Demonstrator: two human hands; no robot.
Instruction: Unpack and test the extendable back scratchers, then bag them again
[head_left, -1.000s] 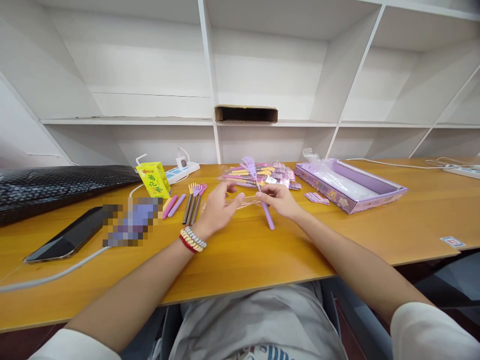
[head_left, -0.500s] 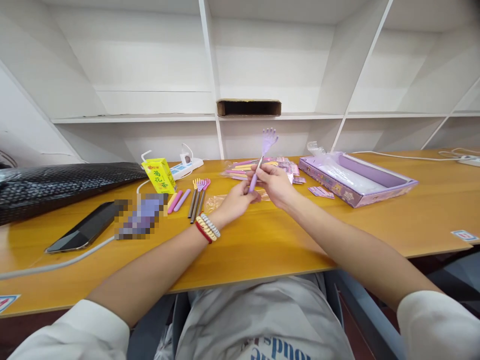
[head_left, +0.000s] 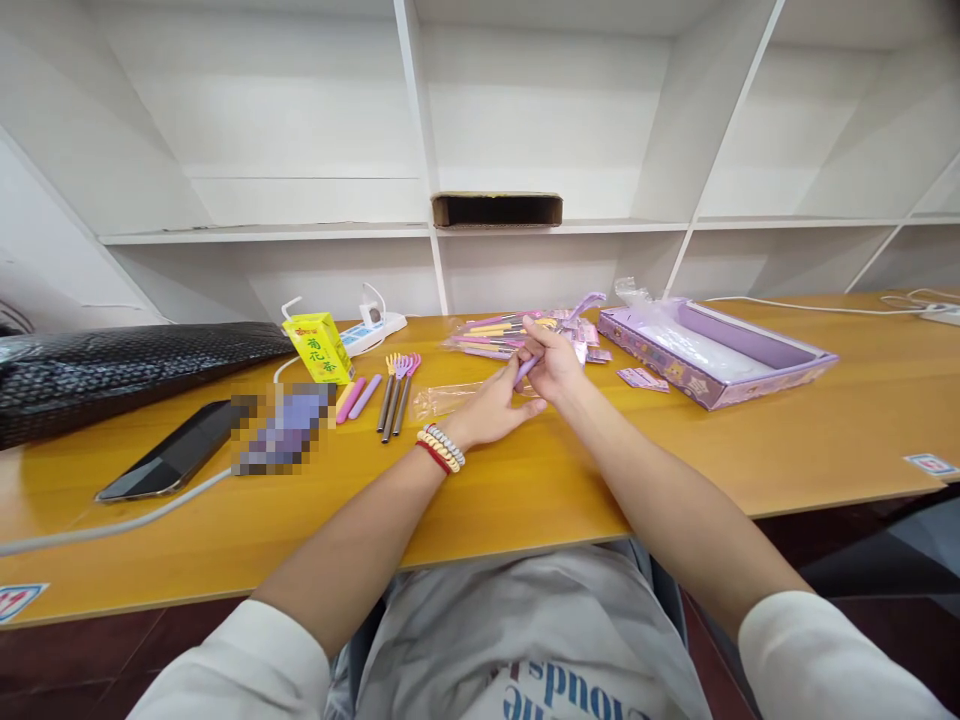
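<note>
Between my hands is a purple claw-headed stick (head_left: 587, 303), tilted with its head up and to the right. My right hand (head_left: 553, 365) is wrapped round its handle. My left hand (head_left: 496, 405) touches the handle's lower end, thumb stretched out and its other fingers partly hidden behind the handle. To the left lie several claw heads on metal rods (head_left: 396, 400), beside pink and purple handles (head_left: 365, 397). A clear plastic wrapper (head_left: 442, 400) lies just left of my left hand. Behind my hands are bagged sticks (head_left: 487, 335).
An open purple box (head_left: 720, 390) with clear plastic inside sits at the right, near small pink cards (head_left: 643, 380). At the left are a yellow carton (head_left: 319, 348), a power strip (head_left: 375, 333), a black phone (head_left: 176, 450) and a black wrapped bundle (head_left: 135, 370). White shelves stand behind.
The purple stick has tipped from nearly upright to leaning right, its head now lower. My left hand has moved slightly right and its thumb has come off the handle.
</note>
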